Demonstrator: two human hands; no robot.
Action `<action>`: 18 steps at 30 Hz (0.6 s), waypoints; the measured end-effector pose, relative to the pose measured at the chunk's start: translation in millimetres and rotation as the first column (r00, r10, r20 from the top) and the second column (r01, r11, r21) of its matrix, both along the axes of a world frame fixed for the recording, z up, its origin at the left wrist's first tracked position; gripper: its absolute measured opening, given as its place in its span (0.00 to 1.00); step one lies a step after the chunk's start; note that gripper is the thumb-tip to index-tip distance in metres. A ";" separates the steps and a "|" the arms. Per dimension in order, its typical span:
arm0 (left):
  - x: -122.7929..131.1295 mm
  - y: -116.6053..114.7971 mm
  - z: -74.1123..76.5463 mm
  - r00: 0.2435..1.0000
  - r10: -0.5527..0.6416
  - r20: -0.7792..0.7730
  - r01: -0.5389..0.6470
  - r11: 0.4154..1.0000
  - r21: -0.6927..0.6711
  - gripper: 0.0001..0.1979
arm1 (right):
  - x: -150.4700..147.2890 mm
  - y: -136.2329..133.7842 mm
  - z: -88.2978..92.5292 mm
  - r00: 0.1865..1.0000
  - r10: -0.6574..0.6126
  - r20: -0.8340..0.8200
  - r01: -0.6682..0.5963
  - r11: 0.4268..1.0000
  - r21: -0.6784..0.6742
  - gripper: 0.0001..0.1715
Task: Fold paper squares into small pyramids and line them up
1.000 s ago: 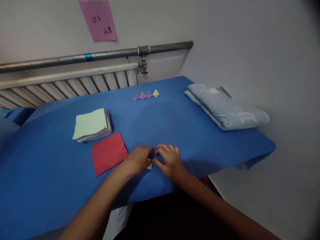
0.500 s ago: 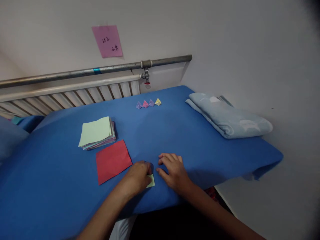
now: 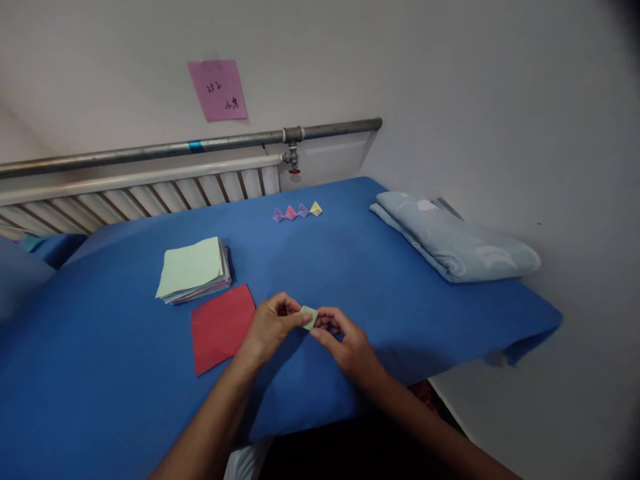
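A small folded square of pale green paper (image 3: pixel 309 318) is held above the blue-covered bed, front and centre. My left hand (image 3: pixel 273 327) pinches it from the left, thumb on top. From the right, my right hand (image 3: pixel 350 343) grips its edge and lower corner between thumb and curled fingers. Just left of my left hand lies a flat red sheet of paper (image 3: pixel 220 333). Beyond it stands a stack of coloured paper (image 3: pixel 193 270) with a pale green sheet on top. Four-sided folded paper pieces (image 3: pixel 291 213) in purple, pink and yellow sit in a row farther back.
The blue sheet (image 3: pixel 410 313) covers the bed, whose front edge is close to my body. A folded light-blue blanket (image 3: pixel 455 240) lies at the right by the wall. Behind the bed run a radiator (image 3: pixel 190 192) and a metal pipe (image 3: pixel 335 129). A pink note (image 3: pixel 219 91) hangs above.
My left hand has lifted the green paper off the bed and moved it forward. My right hand, earlier apart from it with nothing held, now has its fingers on the paper.
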State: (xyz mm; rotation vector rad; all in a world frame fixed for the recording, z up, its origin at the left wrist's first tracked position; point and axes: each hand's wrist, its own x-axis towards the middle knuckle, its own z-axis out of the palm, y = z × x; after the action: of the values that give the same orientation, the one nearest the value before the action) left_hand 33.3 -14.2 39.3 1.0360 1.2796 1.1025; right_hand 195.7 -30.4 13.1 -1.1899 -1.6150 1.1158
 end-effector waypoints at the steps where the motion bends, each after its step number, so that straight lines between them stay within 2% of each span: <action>1: 3.1 1.6 -1.2 0.999 0.010 0.038 -0.010 1.000 -0.002 0.13 | -1.4 2.0 -0.2 0.999 0.010 -0.039 -0.011 0.999 -0.042 0.12; 5: 9.9 2.4 -12.0 0.972 0.022 0.234 -0.012 0.999 -0.045 0.13 | -3.9 9.2 -0.7 0.984 0.025 -0.177 -0.054 0.986 -0.160 0.10; 8: 6.4 0.9 -18.6 0.949 -0.024 0.315 0.045 0.997 -0.059 0.13 | -3.5 11.7 0.1 0.979 0.037 -0.199 -0.075 0.980 -0.186 0.08; 13: -3.3 0.1 -18.2 0.938 -0.132 0.321 0.153 0.987 -0.040 0.13 | -1.5 12.8 3.1 0.976 0.052 -0.213 -0.094 0.977 -0.192 0.08; 18: -2.5 -0.5 -17.5 0.963 -0.141 0.231 0.149 0.989 -0.018 0.13 | -0.6 12.9 5.5 0.988 0.050 -0.149 -0.076 0.982 -0.174 0.08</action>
State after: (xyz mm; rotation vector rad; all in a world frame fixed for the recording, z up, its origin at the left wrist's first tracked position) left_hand 30.8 -14.7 21.8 0.9311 1.0192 1.0504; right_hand 195.1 -17.5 18.7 -1.1492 -1.4755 1.3798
